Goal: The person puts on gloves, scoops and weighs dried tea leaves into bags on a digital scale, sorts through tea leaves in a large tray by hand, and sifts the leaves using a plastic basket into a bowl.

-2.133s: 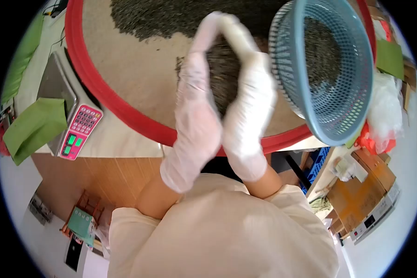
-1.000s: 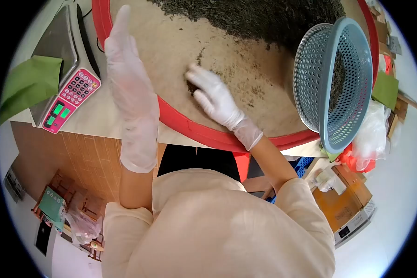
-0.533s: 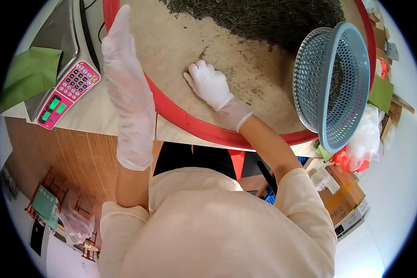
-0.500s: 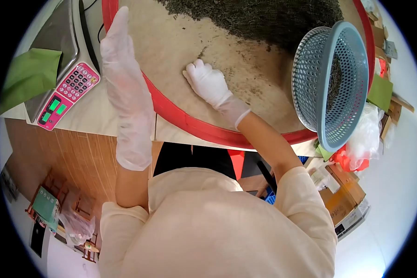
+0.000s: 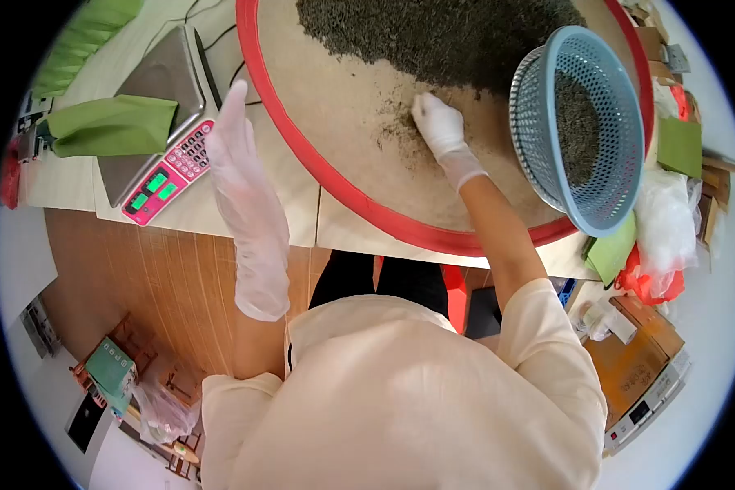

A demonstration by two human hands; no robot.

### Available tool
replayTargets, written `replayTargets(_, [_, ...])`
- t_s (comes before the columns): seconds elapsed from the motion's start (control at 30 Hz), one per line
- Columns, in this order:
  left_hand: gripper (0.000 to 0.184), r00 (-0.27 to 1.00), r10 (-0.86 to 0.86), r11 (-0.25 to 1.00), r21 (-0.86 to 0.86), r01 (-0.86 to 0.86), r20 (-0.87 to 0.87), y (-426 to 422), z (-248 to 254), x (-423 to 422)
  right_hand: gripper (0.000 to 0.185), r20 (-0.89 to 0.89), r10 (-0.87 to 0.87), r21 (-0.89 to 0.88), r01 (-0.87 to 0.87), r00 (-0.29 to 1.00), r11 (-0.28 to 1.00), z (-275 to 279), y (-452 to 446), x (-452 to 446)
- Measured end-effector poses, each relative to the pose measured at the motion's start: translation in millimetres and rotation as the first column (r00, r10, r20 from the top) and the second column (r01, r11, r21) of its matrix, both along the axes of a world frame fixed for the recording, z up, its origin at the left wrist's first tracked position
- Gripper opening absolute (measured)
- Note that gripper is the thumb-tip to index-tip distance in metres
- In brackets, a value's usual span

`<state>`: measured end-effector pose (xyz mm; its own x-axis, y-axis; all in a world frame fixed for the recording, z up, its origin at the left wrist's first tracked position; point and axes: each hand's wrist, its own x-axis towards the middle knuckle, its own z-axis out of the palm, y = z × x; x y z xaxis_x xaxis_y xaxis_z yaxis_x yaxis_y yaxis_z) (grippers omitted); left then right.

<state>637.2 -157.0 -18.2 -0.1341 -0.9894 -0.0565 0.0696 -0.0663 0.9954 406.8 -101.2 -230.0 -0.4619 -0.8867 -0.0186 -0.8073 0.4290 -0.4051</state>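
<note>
My left hand (image 5: 241, 155), in a white glove, is raised with its fingers stretched out, between the scale and the red-rimmed round tray (image 5: 335, 184). Nothing shows in it. My right hand (image 5: 438, 124), also gloved, is closed over the tray's floor, beside scattered dark crumbs (image 5: 402, 131); what it holds, if anything, is hidden. A large heap of dark dried leaves (image 5: 441, 41) lies beyond it. To its right, a blue perforated basket (image 5: 552, 139) stands tilted with dark leaves inside.
At the left a scale (image 5: 167, 86) with a pink keypad bears a green packet (image 5: 110, 125). Black cables lie behind it. Clear plastic bags (image 5: 665, 216), a green packet (image 5: 679, 147) and a cardboard box (image 5: 637, 355) are at the right. A chair is at lower left.
My right hand has moved to the right and up across the tray, still closed. My left hand stays stretched out, a little lower in view. The view has shifted, showing more at the left.
</note>
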Motion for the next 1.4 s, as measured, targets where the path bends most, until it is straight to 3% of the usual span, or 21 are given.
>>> replayTargets(0.1, [0.06,0.999,0.02,0.999,0.042,-0.018,-0.04,12.9,2.5,13.6,0.032,0.255,-0.457,0.005,0.472,0.852,0.882,5.0,26.9,-26.2])
replayTargets(0.17, [0.061,0.998,0.015,0.998,0.062,-0.011,-0.061,19.0,1.2,20.6,0.024,0.839,-0.418,0.069,0.695,0.348,0.716,-22.5,60.1,-45.8])
replayTargets(0.23, [0.062,0.996,-0.022,1.0,0.018,0.024,-0.089,22.1,-1.1,24.0,0.025,0.95,-0.154,0.313,0.851,-0.273,0.423,14.3,65.6,-21.3])
replayTargets(0.3, [0.062,0.992,-0.027,1.0,0.002,0.028,-0.12,21.0,-7.5,24.8,0.029,0.863,-0.382,0.501,0.648,-0.33,0.574,93.6,66.0,8.2])
replayTargets(0.43, [0.061,0.991,-0.022,0.999,-0.05,0.015,-0.134,16.5,-4.1,15.8,0.032,0.902,-0.037,0.213,0.37,-0.43,0.904,185.8,65.0,16.9])
replayTargets(0.5, [0.06,0.991,-0.049,0.997,-0.061,0.041,-0.122,13.3,-2.7,10.0,0.029,0.907,0.057,0.208,0.562,-0.417,0.8,224.0,58.2,0.0])
replayTargets(0.57, [0.06,0.99,-0.061,0.996,-0.076,0.051,-0.129,11.8,-3.2,2.9,0.022,0.988,0.009,0.123,0.82,-0.154,0.559,264.1,52.0,-25.5])
replayTargets(0.6, [0.06,0.985,-0.068,0.997,-0.056,0.06,-0.157,12.9,-0.6,-2.5,0.02,0.995,0.047,0.053,0.834,-0.094,0.55,268.6,57.4,-55.3])
replayTargets(0.67, [0.061,0.983,-0.089,0.995,-0.049,0.082,-0.162,13.5,-2.9,-9.9,0.027,0.925,-0.122,-0.192,0.719,0.36,0.668,262.2,78.5,-109.1])
replayTargets(0.7, [0.061,0.982,-0.095,0.995,-0.043,0.089,-0.163,13.9,-4.4,-13.3,0.031,0.82,-0.264,-0.128,0.612,0.508,0.78,245.8,82.4,-134.6])
replayTargets(0.73, [0.061,0.981,-0.105,0.994,-0.039,0.1,-0.164,14.4,-5.0,-17.0,0.038,0.381,-0.404,-0.073,0.462,0.832,0.884,224.4,88.7,-150.7])
replayTargets(0.77, [0.061,0.979,-0.119,0.993,-0.035,0.115,-0.167,15.4,-5.1,-20.6,0.051,-0.166,-0.334,0.082,0.35,0.928,0.933,211.0,96.0,-158.8])
replayTargets(0.8, [0.061,0.977,-0.128,0.992,-0.033,0.124,-0.169,15.0,-5.3,-22.7,0.066,-0.23,-0.367,0.184,0.41,0.901,0.893,227.1,100.5,-149.8])
replayTargets(0.87, [0.06,0.979,-0.12,0.993,-0.03,0.117,-0.163,13.6,-4.6,-26.4,0.048,-0.21,-0.36,0.05,0.378,0.909,0.924,269.6,102.7,-128.4])
replayTargets(0.9, [0.059,0.981,-0.123,0.992,-0.029,0.12,-0.152,13.0,-5.3,-25.9,0.042,-0.074,-0.465,-0.053,0.462,0.882,0.885,282.7,99.4,-116.7])
replayTargets(0.93, [0.059,0.982,-0.114,0.993,-0.024,0.112,-0.148,11.3,-9.1,-25.9,0.032,-0.119,-0.421,-0.479,0.319,0.899,0.818,269.3,97.7,-106.3])
replayTargets(1.03, [0.058,0.982,-0.116,0.993,0.017,0.12,-0.146,3.7,-18.4,-23.0,0.017,0.11,-0.179,-0.616,0.208,0.978,0.759,250.7,87.8,-30.4])
replayTargets(1.1, [0.057,0.988,-0.09,0.995,0.034,0.095,-0.129,0.8,-12.6,-23.2,0.03,-0.2,-0.072,-0.415,-0.018,0.977,0.91,207.9,71.2,8.9])
replayTargets(1.17, [0.058,0.99,-0.075,0.997,0.025,0.079,-0.116,0.4,-6.6,-18.6,0.052,-0.218,-0.108,0.126,0.138,0.97,0.982,136.6,54.3,22.6])
replayTargets(1.23, [0.06,0.994,-0.058,0.998,0.014,0.06,-0.096,-0.9,-3.0,-11.0,0.063,-0.235,-0.246,0.315,0.314,0.94,0.896,84.8,45.7,13.2])
replayTargets(1.4, [0.065,0.998,-0.058,0.995,0.077,0.058,-0.011,6.3,-3.8,10.7,0.071,-0.204,-0.294,0.386,0.353,0.934,0.852,36.3,16.6,24.8])
